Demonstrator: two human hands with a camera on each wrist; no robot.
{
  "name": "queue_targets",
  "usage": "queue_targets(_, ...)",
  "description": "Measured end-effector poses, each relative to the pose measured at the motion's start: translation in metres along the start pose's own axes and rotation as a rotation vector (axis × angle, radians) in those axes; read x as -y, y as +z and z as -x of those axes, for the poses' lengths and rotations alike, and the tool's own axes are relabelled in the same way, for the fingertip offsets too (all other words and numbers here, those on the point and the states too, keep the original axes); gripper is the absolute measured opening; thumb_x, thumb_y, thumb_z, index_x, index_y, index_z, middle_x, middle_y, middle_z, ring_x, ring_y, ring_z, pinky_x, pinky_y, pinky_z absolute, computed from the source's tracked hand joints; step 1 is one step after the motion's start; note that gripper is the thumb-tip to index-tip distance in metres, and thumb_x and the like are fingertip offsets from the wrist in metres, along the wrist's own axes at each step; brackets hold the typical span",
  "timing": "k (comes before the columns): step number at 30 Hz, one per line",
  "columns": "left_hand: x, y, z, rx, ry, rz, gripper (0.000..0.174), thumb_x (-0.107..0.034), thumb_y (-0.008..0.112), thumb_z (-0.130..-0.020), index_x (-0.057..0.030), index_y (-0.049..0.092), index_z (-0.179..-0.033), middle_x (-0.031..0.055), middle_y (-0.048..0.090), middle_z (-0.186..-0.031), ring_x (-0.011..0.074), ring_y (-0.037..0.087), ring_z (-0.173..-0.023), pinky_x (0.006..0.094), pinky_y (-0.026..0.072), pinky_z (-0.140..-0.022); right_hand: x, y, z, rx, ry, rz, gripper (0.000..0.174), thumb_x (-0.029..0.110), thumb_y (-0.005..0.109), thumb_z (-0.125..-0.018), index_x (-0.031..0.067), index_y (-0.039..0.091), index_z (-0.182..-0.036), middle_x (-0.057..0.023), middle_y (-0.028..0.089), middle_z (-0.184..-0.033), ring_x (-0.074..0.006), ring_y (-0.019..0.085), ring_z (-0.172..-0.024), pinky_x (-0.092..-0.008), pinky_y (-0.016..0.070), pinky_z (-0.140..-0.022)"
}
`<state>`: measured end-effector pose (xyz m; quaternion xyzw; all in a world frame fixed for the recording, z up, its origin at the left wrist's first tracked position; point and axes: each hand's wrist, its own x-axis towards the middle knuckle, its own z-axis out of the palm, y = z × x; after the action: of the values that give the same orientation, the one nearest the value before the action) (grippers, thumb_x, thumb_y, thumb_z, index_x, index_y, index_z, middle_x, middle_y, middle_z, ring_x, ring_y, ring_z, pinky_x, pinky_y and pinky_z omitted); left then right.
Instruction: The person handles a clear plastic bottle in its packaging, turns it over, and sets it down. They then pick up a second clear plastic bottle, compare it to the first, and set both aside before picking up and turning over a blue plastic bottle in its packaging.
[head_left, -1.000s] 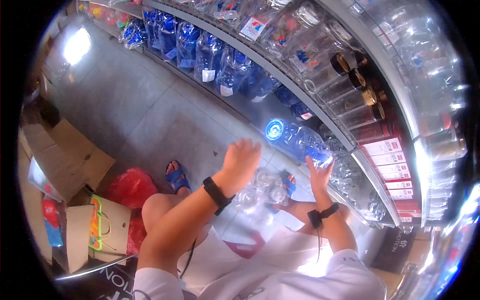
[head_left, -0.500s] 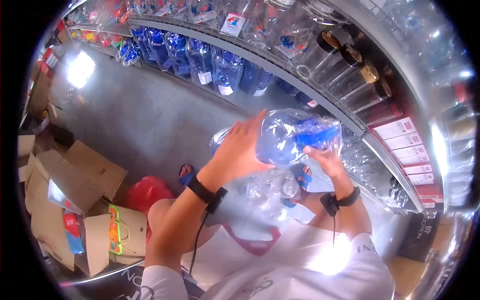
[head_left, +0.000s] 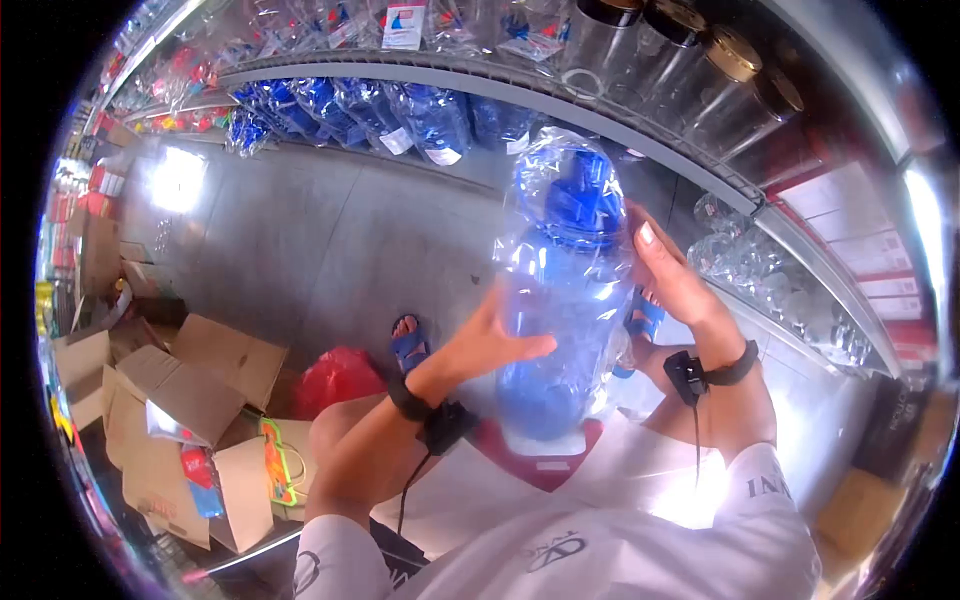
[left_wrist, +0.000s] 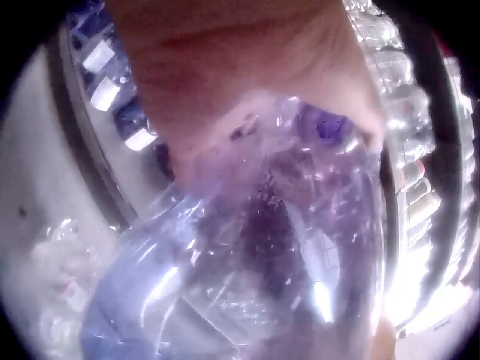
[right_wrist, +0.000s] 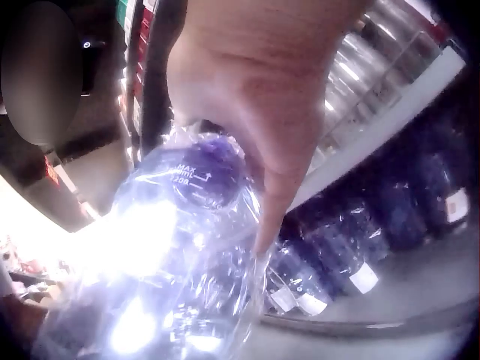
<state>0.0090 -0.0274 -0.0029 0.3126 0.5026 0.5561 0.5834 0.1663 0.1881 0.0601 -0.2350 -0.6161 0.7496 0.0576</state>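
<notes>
A large blue water bottle (head_left: pixel 565 300) in crinkled clear wrap is held in front of the body, its blue lid (head_left: pixel 582 195) pointing away and its base towards the lap. My left hand (head_left: pixel 490 340) holds its left side, thumb across the front and the other fingers hidden behind. At the lid end, my right hand (head_left: pixel 670 265) grips the right side through the wrap. Up close in the right wrist view, the bottle (right_wrist: pixel 202 180) bears printed volume marks. The left wrist view shows the wrapped bottle (left_wrist: pixel 247 240) below the hand.
Wrapped blue bottles (head_left: pixel 430 115) line the low shelf ahead, with lidded clear jars (head_left: pixel 650 60) on the shelf above. Clear bottles (head_left: pixel 750 260) stand at the lower right. Open cardboard boxes (head_left: pixel 225 365) and a red plastic bag (head_left: pixel 340 382) sit on the floor at left.
The bottle has come closer to the body and turned from lying sideways, lid to the right, to lid pointing away. My left hand, at first off it, has taken hold.
</notes>
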Motion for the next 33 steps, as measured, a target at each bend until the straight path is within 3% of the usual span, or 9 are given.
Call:
queue_targets(3,-0.004,0.005,0.004,0.037,-0.053,0.138,0.093,-0.038,0.082,-0.079,-0.0038,0.03,-0.148,0.0104,0.052,-0.135,0.0223,0.049,-0.127,0.0389,0.0429,-0.104,0.026,0.003,0.016,0.023,0.058,0.121,0.088,0.063,0.051,-0.094,0.0006,0.027,-0.152,-0.0149,0.043,-0.148,-0.0254,0.041,-0.134,-0.0386,0.0348,-0.109)
queue_targets(6,-0.001,0.009,0.006,0.052,-0.061,0.158,0.092,-0.047,0.078,-0.082,-0.0028,0.031,-0.148,0.0105,0.051,-0.137,0.0222,0.049,-0.127,0.0392,0.0426,-0.105,0.02,-0.003,0.022,-0.034,0.174,-0.007,0.089,0.061,0.055,-0.094,0.0016,0.026,-0.154,-0.0151,0.042,-0.149,-0.0251,0.042,-0.134,-0.0395,0.0368,-0.107)
queue_targets(12,0.01,0.006,-0.001,0.041,-0.094,0.233,0.093,-0.052,0.076,-0.081,-0.001,0.033,-0.146,0.0123,0.05,-0.139,0.0236,0.052,-0.125,0.0409,0.0431,-0.105,0.044,-0.016,0.031,-0.025,0.155,0.032,0.076,0.044,0.061,-0.095,0.0001,0.033,-0.15,-0.0146,0.048,-0.144,-0.0259,0.051,-0.127,-0.0387,0.0447,-0.101)
queue_targets(16,0.009,0.007,-0.002,0.056,-0.074,0.166,0.092,-0.05,0.079,-0.08,-0.001,0.035,-0.145,0.0145,0.05,-0.139,0.0244,0.053,-0.124,0.0413,0.0432,-0.105,0.051,-0.033,0.021,-0.249,0.082,0.124,0.068,0.037,0.067,-0.093,-0.0013,0.043,-0.144,-0.0169,0.056,-0.135,-0.0231,0.054,-0.124,-0.0346,0.0483,-0.098)
queue_targets(18,0.007,0.01,-0.002,0.085,-0.095,0.13,0.093,-0.048,0.082,-0.077,-0.0006,0.036,-0.144,0.0151,0.051,-0.138,0.0246,0.052,-0.125,0.0412,0.0421,-0.106,0.032,-0.03,0.012,-0.223,-0.103,0.09,0.066,0.035,0.068,-0.093,-0.0019,0.044,-0.142,-0.0179,0.055,-0.135,-0.0228,0.054,-0.123,-0.0346,0.0469,-0.1)
queue_targets(21,-0.002,0.017,-0.001,0.222,-0.162,0.175,0.098,-0.023,0.082,-0.08,-0.0061,0.018,-0.152,0.0134,0.045,-0.142,0.0278,0.044,-0.134,0.0444,0.0381,-0.11,0.025,-0.018,0.009,-0.102,-0.157,-0.085,0.071,0.028,0.071,-0.088,-0.0046,0.042,-0.143,-0.0165,0.053,-0.138,-0.0225,0.051,-0.126,-0.035,0.0374,-0.108)
queue_targets(22,-0.001,0.019,-0.001,0.233,-0.15,0.189,0.098,-0.024,0.082,-0.08,-0.0063,0.018,-0.152,0.0135,0.045,-0.142,0.0282,0.044,-0.134,0.0447,0.038,-0.11,0.024,-0.014,0.008,-0.056,-0.175,-0.138,0.072,0.027,0.072,-0.087,-0.0052,0.041,-0.143,-0.016,0.053,-0.138,-0.0225,0.05,-0.127,-0.0351,0.0353,-0.11)
queue_targets(26,-0.006,0.024,0.001,0.24,-0.126,0.232,0.098,-0.025,0.083,-0.078,-0.0064,0.02,-0.152,0.0138,0.045,-0.142,0.0291,0.044,-0.133,0.0455,0.0382,-0.109,0.023,-0.014,0.009,0.047,-0.182,-0.215,0.079,0.023,0.077,-0.08,-0.005,0.04,-0.145,-0.0153,0.052,-0.139,-0.0222,0.048,-0.128,-0.035,0.0333,-0.111)
queue_targets(33,-0.012,0.027,0.004,0.17,-0.094,0.116,0.095,-0.022,0.083,-0.078,-0.0048,0.024,-0.15,0.0131,0.046,-0.14,0.0267,0.045,-0.131,0.0437,0.0388,-0.108,0.026,-0.007,0.007,-0.045,-0.083,-0.097,0.079,0.022,0.084,-0.077,-0.0049,0.044,-0.14,-0.012,0.058,-0.129,-0.0199,0.055,-0.119,-0.0347,0.0392,-0.107)
